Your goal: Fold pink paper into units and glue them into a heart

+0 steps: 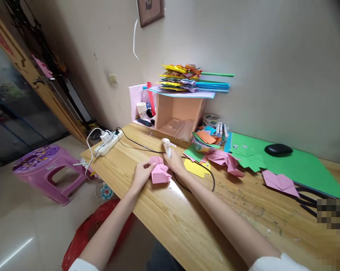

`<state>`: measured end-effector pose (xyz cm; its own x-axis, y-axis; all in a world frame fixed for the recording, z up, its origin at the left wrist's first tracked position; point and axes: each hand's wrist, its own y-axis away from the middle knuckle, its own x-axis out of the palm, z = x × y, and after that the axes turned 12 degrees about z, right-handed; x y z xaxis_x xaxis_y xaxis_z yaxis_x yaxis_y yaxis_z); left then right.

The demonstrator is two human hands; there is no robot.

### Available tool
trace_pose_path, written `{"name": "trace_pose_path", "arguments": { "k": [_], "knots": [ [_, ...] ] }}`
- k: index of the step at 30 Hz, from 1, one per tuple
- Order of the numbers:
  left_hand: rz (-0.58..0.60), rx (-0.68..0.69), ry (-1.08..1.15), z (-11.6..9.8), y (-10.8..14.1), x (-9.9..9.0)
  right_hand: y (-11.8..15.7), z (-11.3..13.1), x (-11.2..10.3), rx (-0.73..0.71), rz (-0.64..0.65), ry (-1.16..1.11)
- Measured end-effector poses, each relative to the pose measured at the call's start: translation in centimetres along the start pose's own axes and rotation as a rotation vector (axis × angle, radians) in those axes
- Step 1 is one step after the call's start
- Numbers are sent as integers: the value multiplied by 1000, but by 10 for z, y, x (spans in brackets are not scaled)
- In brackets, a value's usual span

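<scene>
My left hand (142, 174) has its thumb and fingers closed on the left edge of a folded pink paper (160, 175), which lies on the wooden table. In my right hand (174, 162) is a white glue gun (167, 146), gripped upright with its body rising above the fist. A black cord (214, 178) loops across the table beside the right forearm. The glue gun's nozzle tip cannot be made out, so I cannot tell whether it touches the paper. Right of my right hand lies a yellow paper piece (196, 168).
A white power strip (109, 143) sits at the table's left end. Behind stands an open cardboard box (174, 130) topped with stacked paper flowers (178, 77). Pink paper pieces (226, 160), a green sheet (305, 165), a black mouse (278, 149) and scissors (311, 195) lie rightward. A purple stool (50, 173) stands left.
</scene>
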<state>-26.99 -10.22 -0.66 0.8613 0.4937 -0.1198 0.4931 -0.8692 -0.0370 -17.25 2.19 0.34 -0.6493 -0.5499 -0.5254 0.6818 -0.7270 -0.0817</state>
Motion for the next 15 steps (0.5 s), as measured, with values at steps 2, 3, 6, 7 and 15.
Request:
{"name": "trace_pose_path", "arguments": {
  "k": [2,3,6,7,15],
  "knots": [
    [-6,19,-2,2,0,0,-2,-3,-3,-9,8,-25],
    [-10,25,-1,2,0,0,0,-4,-6,-18,10,-45],
    [-19,32,0,1,3,-1,18,-8,-21,-4,3,-126],
    [-19,29,-1,1,4,-2,26,-9,-26,2,10,-153],
    [-43,-51,-44,-1,10,-8,72,-12,-32,-15,259,-565]
  ]
}}
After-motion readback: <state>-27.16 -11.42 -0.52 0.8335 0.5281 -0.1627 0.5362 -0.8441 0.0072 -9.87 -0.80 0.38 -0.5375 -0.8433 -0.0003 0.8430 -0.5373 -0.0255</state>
